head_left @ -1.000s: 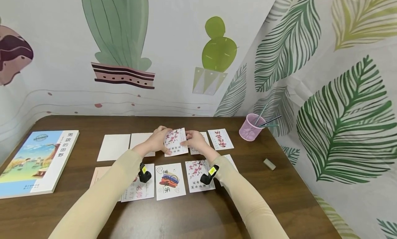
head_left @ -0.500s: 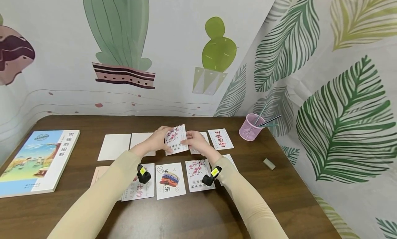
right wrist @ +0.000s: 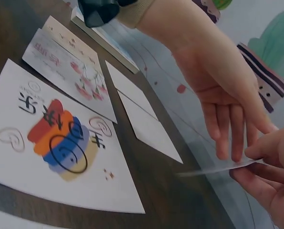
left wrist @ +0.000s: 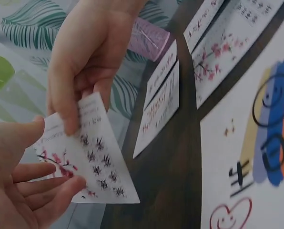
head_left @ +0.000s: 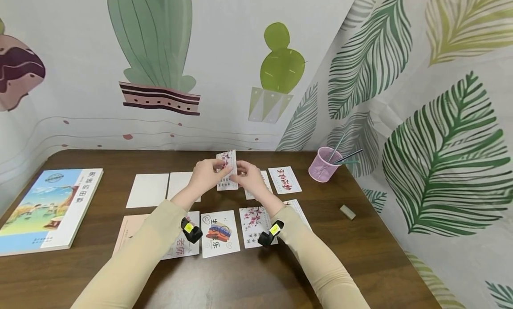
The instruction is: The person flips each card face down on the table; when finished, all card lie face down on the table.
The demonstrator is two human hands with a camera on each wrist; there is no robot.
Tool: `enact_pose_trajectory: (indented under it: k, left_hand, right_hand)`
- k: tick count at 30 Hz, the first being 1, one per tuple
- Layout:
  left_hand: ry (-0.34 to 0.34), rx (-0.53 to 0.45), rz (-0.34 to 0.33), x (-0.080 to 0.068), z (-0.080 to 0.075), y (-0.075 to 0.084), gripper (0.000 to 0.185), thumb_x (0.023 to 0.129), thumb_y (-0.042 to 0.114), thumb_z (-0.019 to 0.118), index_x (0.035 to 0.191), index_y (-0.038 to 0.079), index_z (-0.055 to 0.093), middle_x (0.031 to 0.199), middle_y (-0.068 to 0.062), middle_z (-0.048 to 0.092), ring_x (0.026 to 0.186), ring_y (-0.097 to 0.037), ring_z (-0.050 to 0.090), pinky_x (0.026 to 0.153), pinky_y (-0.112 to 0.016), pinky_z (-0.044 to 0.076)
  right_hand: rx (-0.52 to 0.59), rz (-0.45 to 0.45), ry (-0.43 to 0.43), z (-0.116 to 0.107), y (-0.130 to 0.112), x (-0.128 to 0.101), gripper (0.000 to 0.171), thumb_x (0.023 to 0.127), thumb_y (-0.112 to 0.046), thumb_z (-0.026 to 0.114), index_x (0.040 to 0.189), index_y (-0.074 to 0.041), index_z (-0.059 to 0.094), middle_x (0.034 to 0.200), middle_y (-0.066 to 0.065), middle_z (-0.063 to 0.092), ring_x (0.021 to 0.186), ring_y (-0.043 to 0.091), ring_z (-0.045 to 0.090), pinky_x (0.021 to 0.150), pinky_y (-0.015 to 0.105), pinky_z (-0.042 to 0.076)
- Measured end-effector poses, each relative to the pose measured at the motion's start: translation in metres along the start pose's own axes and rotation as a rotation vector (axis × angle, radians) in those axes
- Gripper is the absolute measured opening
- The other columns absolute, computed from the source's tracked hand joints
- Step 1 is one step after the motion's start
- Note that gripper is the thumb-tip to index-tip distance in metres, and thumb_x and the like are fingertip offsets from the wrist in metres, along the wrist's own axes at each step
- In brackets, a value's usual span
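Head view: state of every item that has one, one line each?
blossom card: lifted off the table, tilted, held by both hands.
left hand: fingers behind the card, thumb on its front.
right hand: pinches the card's right edge.
second blossom card: flat, face up.
blank card: flat, plain side up.
book: closed, lying flat.
pink pen cup: upright, pens inside.
eraser: lying loose.

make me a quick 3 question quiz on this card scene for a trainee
1. True or false: both hands hold the blossom card off the table.
2. What stands at the table's right rear? A) pink mesh pen cup B) glass jar C) stapler
3. Fill in: the book lies on the table's far ____ side.

Key:
1. True: left hand and right hand pinch it, raised.
2. A, the pen cup.
3. Left: the book.
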State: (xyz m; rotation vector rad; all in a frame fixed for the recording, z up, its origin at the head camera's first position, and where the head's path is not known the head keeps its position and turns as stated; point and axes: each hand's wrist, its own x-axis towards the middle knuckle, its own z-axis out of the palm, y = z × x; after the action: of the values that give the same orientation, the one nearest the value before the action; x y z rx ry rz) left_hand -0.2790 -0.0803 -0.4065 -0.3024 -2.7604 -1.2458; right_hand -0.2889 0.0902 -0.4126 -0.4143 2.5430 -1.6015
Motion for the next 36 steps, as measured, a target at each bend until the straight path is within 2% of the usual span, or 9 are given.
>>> enact_pose_trajectory:
  k: [3, 7, 12, 19, 22, 24, 27, 31, 36]
  left_hand:
    - [0.020, -0.041, -0.007, -0.001, 0.000, 0.004, 0.050, 0.094, 0.039, 0.063, 0.125, -0.001, 0.064, 0.113, -0.019, 0.071, 0.102, -0.033, 0.068, 0.078, -0.042, 0.057]
    - [0.007, -0.101, -0.038, -0.001, -0.001, 0.007, 0.054, 0.093, 0.039, 0.065, 0.127, -0.003, 0.062, 0.113, -0.020, 0.071, 0.105, -0.035, 0.068, 0.080, -0.042, 0.058]
    - [0.021, -0.148, -0.048, -0.004, -0.005, 0.008, 0.045, 0.092, 0.033, 0.067, 0.123, -0.001, 0.066, 0.111, -0.019, 0.072, 0.107, -0.035, 0.067, 0.083, -0.044, 0.058]
    - [0.040, -0.283, -0.051, -0.011, -0.010, 0.009, 0.036, 0.092, 0.018, 0.069, 0.119, -0.005, 0.066, 0.107, -0.023, 0.072, 0.085, -0.029, 0.074, 0.071, -0.031, 0.060]
    - [0.059, -0.300, -0.060, -0.012, -0.012, 0.005, 0.035, 0.093, 0.014, 0.067, 0.120, -0.007, 0.065, 0.108, -0.024, 0.071, 0.089, -0.032, 0.073, 0.070, -0.029, 0.060]
    - [0.072, -0.291, -0.072, -0.012, -0.012, 0.002, 0.035, 0.093, 0.012, 0.066, 0.122, -0.008, 0.063, 0.108, -0.024, 0.071, 0.091, -0.033, 0.073, 0.071, -0.029, 0.060]
    - [0.087, -0.275, -0.092, -0.011, -0.013, -0.005, 0.035, 0.094, 0.010, 0.064, 0.122, -0.010, 0.062, 0.109, -0.025, 0.070, 0.091, -0.034, 0.073, 0.072, -0.030, 0.060]
    - [0.090, -0.256, -0.120, -0.011, -0.013, -0.014, 0.035, 0.094, 0.010, 0.063, 0.123, -0.010, 0.061, 0.110, -0.026, 0.069, 0.089, -0.034, 0.073, 0.071, -0.028, 0.060]
    - [0.071, -0.256, -0.179, -0.012, -0.010, -0.024, 0.037, 0.096, 0.011, 0.062, 0.126, -0.010, 0.059, 0.114, -0.027, 0.068, 0.089, -0.032, 0.073, 0.073, -0.028, 0.060]
  right_hand:
    - [0.014, -0.035, 0.003, 0.004, -0.003, -0.002, 0.052, 0.087, -0.007, 0.069, 0.136, -0.001, 0.053, 0.125, 0.021, 0.065, 0.099, 0.032, 0.070, 0.069, 0.029, 0.059]
    - [0.034, -0.075, -0.005, 0.009, -0.005, -0.004, 0.053, 0.086, -0.011, 0.071, 0.136, -0.005, 0.055, 0.125, 0.018, 0.066, 0.101, 0.029, 0.070, 0.074, 0.028, 0.059]
    - [0.017, -0.118, -0.052, 0.011, -0.003, -0.006, 0.061, 0.083, -0.017, 0.076, 0.140, -0.011, 0.053, 0.124, 0.012, 0.066, 0.104, 0.027, 0.068, 0.079, 0.027, 0.056]
    - [-0.023, -0.146, -0.185, 0.005, 0.004, -0.005, 0.078, 0.080, -0.014, 0.080, 0.147, -0.011, 0.042, 0.142, 0.008, 0.053, 0.124, 0.026, 0.056, 0.098, 0.037, 0.052]
    - [-0.028, -0.153, -0.218, 0.002, 0.007, -0.003, 0.075, 0.082, -0.012, 0.079, 0.147, -0.009, 0.041, 0.144, 0.010, 0.050, 0.125, 0.028, 0.054, 0.099, 0.042, 0.050]
    - [-0.025, -0.152, -0.205, 0.000, 0.009, -0.002, 0.070, 0.084, -0.011, 0.077, 0.145, -0.007, 0.044, 0.141, 0.012, 0.053, 0.123, 0.029, 0.055, 0.099, 0.041, 0.050]
    - [-0.017, -0.126, -0.129, -0.004, 0.011, 0.000, 0.058, 0.085, -0.010, 0.076, 0.138, -0.004, 0.052, 0.133, 0.015, 0.059, 0.117, 0.030, 0.059, 0.096, 0.040, 0.052]
    - [0.009, -0.028, -0.016, -0.007, 0.017, 0.006, 0.049, 0.087, -0.010, 0.073, 0.132, -0.002, 0.055, 0.126, 0.017, 0.063, 0.113, 0.032, 0.062, 0.092, 0.037, 0.053]
    - [0.047, 0.125, -0.010, -0.003, 0.027, 0.015, 0.050, 0.092, -0.016, 0.068, 0.136, 0.001, 0.050, 0.128, 0.019, 0.060, 0.111, 0.031, 0.062, 0.089, 0.033, 0.056]
